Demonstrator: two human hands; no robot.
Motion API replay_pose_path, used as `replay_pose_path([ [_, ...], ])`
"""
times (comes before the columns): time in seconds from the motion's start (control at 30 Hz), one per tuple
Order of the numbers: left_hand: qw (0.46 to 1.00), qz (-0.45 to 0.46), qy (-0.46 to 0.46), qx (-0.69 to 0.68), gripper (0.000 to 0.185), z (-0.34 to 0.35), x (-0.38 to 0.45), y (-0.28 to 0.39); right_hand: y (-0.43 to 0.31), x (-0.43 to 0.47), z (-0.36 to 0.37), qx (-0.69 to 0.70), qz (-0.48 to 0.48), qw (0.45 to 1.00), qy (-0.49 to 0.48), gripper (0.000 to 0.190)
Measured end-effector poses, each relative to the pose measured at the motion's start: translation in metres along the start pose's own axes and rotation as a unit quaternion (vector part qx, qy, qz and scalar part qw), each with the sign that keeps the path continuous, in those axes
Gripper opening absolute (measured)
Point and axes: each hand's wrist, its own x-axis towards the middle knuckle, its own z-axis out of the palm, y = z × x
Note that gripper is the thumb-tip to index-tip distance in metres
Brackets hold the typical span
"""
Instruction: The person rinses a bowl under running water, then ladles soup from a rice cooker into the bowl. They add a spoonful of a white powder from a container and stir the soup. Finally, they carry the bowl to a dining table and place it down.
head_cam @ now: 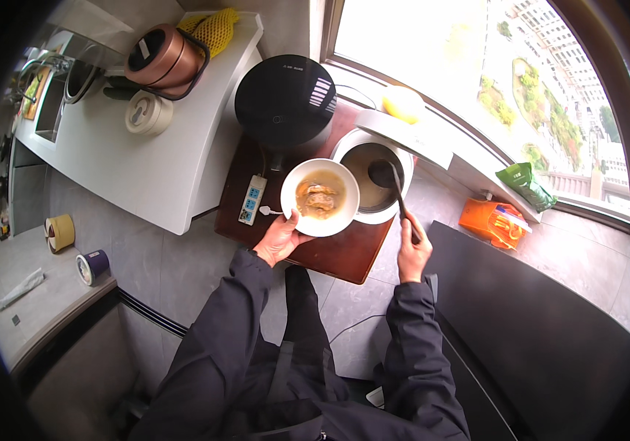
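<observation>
My left hand (280, 239) grips the near rim of a white bowl (352, 190), which holds broth with pieces of food (319, 199). In my right hand (415, 248) is the handle of a dark ladle (383, 174), its head over the inner pot of a white cooker (407, 170). Cloudy liquid (360, 163) shows in that pot. The cooker's lid (397, 132) is raised on the window side. The bowl overlaps the cooker's left edge in view; whether they touch I cannot tell.
A black-topped appliance (284, 102) and a power strip (252, 199) stand on the red-brown table (342, 256). A white counter (144, 165) lies left, with a copper-coloured pot (169, 60) and cream container (148, 113). An orange bag (477, 218) sits right; a yellow object (403, 103) is behind the lid.
</observation>
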Motion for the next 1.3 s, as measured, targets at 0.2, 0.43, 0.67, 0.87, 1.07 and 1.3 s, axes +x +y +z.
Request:
replay_pose_path([
  [0.2, 0.999, 0.012, 0.037, 0.004, 0.089, -0.017, -0.021, 0.004, 0.043, 0.017, 0.026, -0.157, -0.117, 0.980, -0.041, 0.028],
  [0.43, 0.999, 0.021, 0.030, -0.016, 0.093, -0.019, -0.033, 0.003, 0.048, 0.012, 0.036, -0.070, 0.012, 0.997, -0.041, 0.029],
  [0.67, 0.999, 0.018, 0.033, -0.009, 0.097, -0.017, -0.032, 0.002, 0.062, 0.014, 0.040, 0.250, 0.168, 0.953, 0.014, 0.036],
  [0.87, 0.999, 0.019, 0.031, -0.007, 0.096, -0.019, -0.030, -0.001, 0.054, 0.012, 0.027, 0.292, 0.200, 0.934, 0.041, 0.038],
  [1.07, 0.999, 0.017, 0.027, -0.010, 0.092, -0.017, -0.022, -0.005, 0.027, 0.012, 0.016, 0.306, 0.189, 0.931, 0.057, 0.036],
  [1.3, 1.000, 0.000, 0.020, -0.004, 0.091, -0.016, -0.003, -0.009, 0.006, 0.014, 0.002, 0.295, 0.153, 0.940, 0.072, 0.035],
])
